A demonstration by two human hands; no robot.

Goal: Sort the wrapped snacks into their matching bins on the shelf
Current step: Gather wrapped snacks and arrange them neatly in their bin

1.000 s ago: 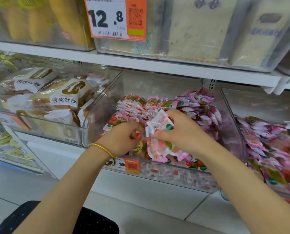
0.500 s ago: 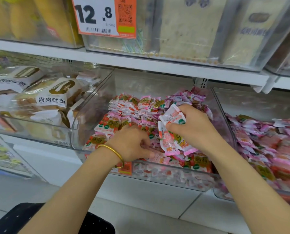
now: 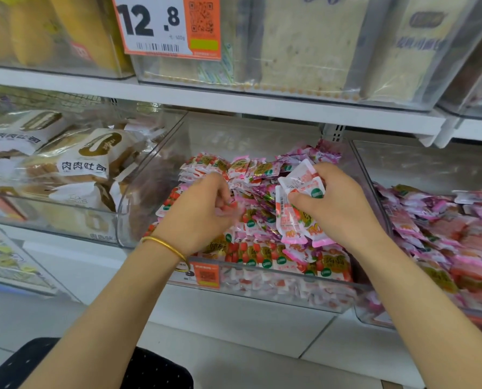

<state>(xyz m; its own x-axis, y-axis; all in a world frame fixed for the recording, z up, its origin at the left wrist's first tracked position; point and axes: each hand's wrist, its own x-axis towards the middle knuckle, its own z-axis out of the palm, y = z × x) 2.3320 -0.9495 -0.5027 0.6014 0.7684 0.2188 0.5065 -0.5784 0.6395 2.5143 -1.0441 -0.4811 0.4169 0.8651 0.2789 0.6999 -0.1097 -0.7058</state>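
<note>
Seeing on head view: right hand (image 3: 338,209) curled tight round a fan of glossy, crinkly pink-white sachets (image 3: 298,220) above the clear hard-plastic bin (image 3: 262,133). Left hand (image 3: 200,214) curled into the pile (image 3: 251,248), blurred; I can't tell its grip. Left has moved back from the bin's front.

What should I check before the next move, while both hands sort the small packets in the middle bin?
1. Right hand grips its bundle of packets securely: ok.
2. Left hand has a packet pinched: cannot tell, its fingers are blurred.
3. Bundle's print matches the middle bin: cannot tell, too small.
4. Middle bin holds one kind only: not ok, purple packets lie with red packets.
5. Right bin has free room: ok.
</note>
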